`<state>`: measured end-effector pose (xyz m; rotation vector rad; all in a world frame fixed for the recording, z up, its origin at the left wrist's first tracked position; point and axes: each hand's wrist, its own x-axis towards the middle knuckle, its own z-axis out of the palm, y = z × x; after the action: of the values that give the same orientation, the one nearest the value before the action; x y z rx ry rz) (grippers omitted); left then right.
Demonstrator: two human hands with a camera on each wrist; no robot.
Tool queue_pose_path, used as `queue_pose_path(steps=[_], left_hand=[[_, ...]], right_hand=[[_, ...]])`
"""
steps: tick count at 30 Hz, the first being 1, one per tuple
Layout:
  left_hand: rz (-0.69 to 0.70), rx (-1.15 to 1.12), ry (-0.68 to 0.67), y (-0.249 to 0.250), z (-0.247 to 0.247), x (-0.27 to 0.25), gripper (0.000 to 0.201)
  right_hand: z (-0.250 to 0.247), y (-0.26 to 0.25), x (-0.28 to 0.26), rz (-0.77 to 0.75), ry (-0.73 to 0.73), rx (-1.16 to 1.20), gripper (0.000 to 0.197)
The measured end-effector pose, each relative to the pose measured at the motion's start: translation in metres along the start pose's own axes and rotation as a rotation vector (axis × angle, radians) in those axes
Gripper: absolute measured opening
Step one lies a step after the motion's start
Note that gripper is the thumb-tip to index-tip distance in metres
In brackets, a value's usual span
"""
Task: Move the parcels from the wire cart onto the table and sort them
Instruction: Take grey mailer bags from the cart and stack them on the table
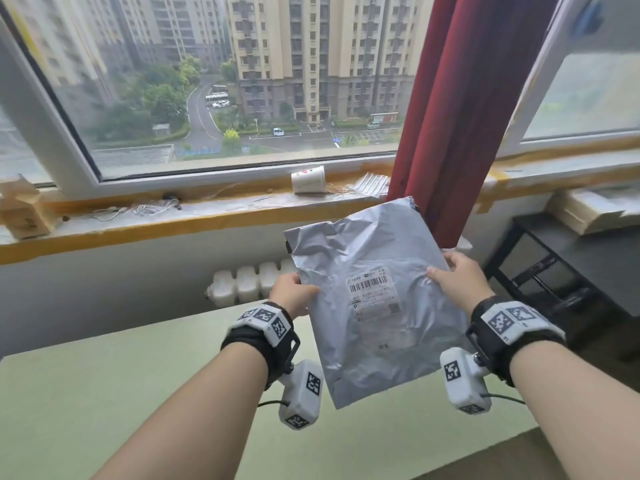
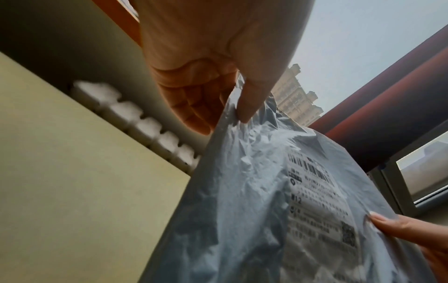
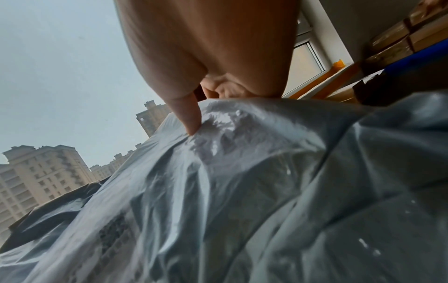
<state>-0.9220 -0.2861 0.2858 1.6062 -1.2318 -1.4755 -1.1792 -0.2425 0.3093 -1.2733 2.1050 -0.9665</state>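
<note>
A crinkled grey plastic mailer parcel (image 1: 367, 292) with a white shipping label (image 1: 374, 294) hangs in the air above the pale green table (image 1: 104, 393), label side toward me. My left hand (image 1: 294, 292) pinches its left edge, thumb on the front, fingers behind; in the left wrist view the thumb (image 2: 249, 99) presses the grey parcel (image 2: 254, 201). My right hand (image 1: 450, 275) pinches the right edge in the same way, its thumb (image 3: 189, 116) dug into the wrinkled plastic of the parcel (image 3: 242, 191). The wire cart is out of view.
A window sill (image 1: 173, 216) runs across behind the table with a paper cup (image 1: 308, 180), cables and a small carton (image 1: 24, 209). A red curtain (image 1: 460, 109) hangs at right. A white radiator (image 1: 242, 284) sits under the sill. A dark shelf (image 1: 561, 261) with cartons stands right.
</note>
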Motion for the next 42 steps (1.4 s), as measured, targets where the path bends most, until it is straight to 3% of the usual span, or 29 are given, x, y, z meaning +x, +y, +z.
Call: queue_pose_path(steps=[2,6,11,15,19,23,28,31,33,35,38,42], left_hand=[[-0.022,-0.011,-0.002,-0.001,0.036,0.012,0.027],[-0.085,0.002,0.040,-0.014,0.090,0.048,0.031],[-0.193,0.017,0.045,-0.032,0.127,0.065,0.020],[-0.262,0.059,0.071,-0.055,0.142,0.089,0.025],[-0.277,0.138,0.136,-0.069,0.147,0.107,0.040],[-0.262,0.228,0.205,-0.072,0.147,0.115,0.035],[-0.251,0.314,0.204,-0.072,0.154,0.123,0.034],[-0.238,0.303,0.322,-0.065,0.161,0.122,0.047],[-0.101,0.393,0.465,-0.056,0.166,0.124,0.055],[0.100,0.487,0.524,-0.045,0.173,0.125,0.052],[0.256,0.642,0.338,-0.040,0.184,0.127,0.039],[0.139,0.876,-0.035,-0.057,0.198,0.132,0.071]], right_hand=[[-0.017,0.025,0.025,0.023,-0.022,-0.025,0.037],[-0.034,0.069,0.070,0.072,-0.083,-0.068,0.034],[-0.022,0.121,0.107,0.181,-0.195,-0.165,0.035],[-0.002,0.149,0.125,0.303,-0.194,-0.137,0.037],[0.018,0.168,0.143,0.340,-0.228,-0.189,0.014],[0.030,0.175,0.148,0.355,-0.258,-0.234,0.029],[0.030,0.168,0.153,0.310,-0.250,-0.267,0.039],[0.031,0.162,0.159,0.207,-0.122,-0.269,0.038],[0.034,0.154,0.163,0.055,0.000,-0.240,0.032],[0.041,0.148,0.167,-0.086,-0.014,-0.217,0.028],[0.056,0.143,0.167,-0.236,-0.227,-0.370,0.030],[0.071,0.148,0.161,-0.238,-0.424,-0.568,0.045]])
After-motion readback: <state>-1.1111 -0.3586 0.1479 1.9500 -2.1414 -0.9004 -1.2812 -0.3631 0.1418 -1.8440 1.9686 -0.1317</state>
